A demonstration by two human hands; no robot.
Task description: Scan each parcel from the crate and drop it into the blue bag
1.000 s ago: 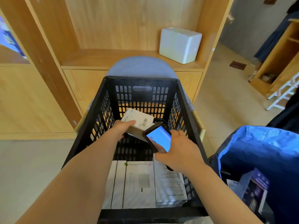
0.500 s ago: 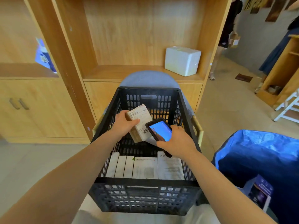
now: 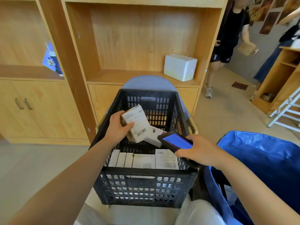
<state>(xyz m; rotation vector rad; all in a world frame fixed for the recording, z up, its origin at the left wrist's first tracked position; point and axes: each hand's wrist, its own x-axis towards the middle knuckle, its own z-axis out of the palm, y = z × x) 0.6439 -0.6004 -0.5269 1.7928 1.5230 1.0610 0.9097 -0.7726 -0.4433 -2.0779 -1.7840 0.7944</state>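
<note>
cardboard, brown at the edges and faced with a white printed label and barcode, makes up the small boxy parcel (image 3: 135, 123) that the left hand (image 3: 117, 128) grips above the open crate (image 3: 146, 181), thumb laid across the label and fingers curled behind. the parcel tilts, its barcode end pointing down toward the right. the crate is black moulded plastic, its walls pierced with rows of rounded slots and an oval handle hole in each end wall. inside it, along the near wall, a row of flat white boxes (image 3: 142, 160) stands on edge, smooth and rectangular; another white box (image 3: 154, 135) lies slanted just behind the held parcel. the right hand (image 3: 197, 151) wraps around a handheld scanner (image 3: 176, 141) in a chunky black casing, its glossy screen glowing blue, held over the crate's right rim, near the parcel but apart from it. to the right, the blue bag (image 3: 259, 159) gapes open, crinkled woven plastic with a sheen. behind the crate, a white foam box (image 3: 180, 67) with rounded corners sits on a wood-grain shelf (image 3: 129, 75).
</note>
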